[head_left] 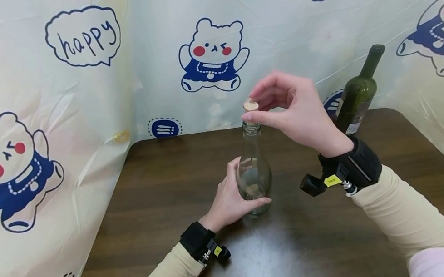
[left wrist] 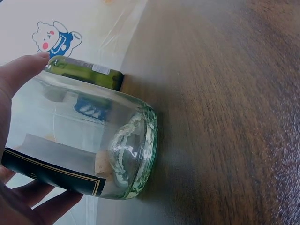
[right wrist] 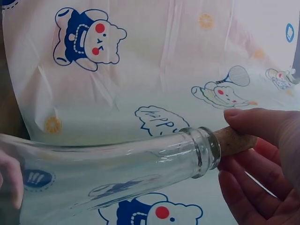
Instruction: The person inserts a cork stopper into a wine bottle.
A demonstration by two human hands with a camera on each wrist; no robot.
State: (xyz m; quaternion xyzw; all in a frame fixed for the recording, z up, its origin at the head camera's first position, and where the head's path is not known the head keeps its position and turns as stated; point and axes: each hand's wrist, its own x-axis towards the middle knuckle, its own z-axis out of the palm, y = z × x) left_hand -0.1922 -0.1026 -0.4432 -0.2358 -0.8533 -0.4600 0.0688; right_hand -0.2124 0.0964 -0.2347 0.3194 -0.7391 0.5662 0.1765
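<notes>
Cork [right wrist: 239, 141]: at the mouth of the clear bottle [head_left: 255, 176], its lower end meeting the rim; I cannot tell how far in it sits
Right hand [head_left: 297, 111]: at 3 o'clock from the bottle's neck; I see thumb and fingertips nearly together, only the cork between them, pinching it
Left hand [head_left: 229, 201]: at 8 o'clock from the clear bottle; thumb and fingers spread as wide as its body and curved round it
Clear bottle: upright on the table [head_left: 319, 237], at 5 o'clock from the centre of my head view; a dark label [left wrist: 51, 173] on its side
Brown piece [left wrist: 102, 163]: seen through the glass near the base; I cannot tell whether it lies inside
Green bottle [head_left: 360, 90]: at 2 o'clock from the clear bottle, well apart; my right wrist band [head_left: 358, 164] hides its base
Printed cloth [head_left: 149, 73]: behind the table; one bear at 12 o'clock
</notes>
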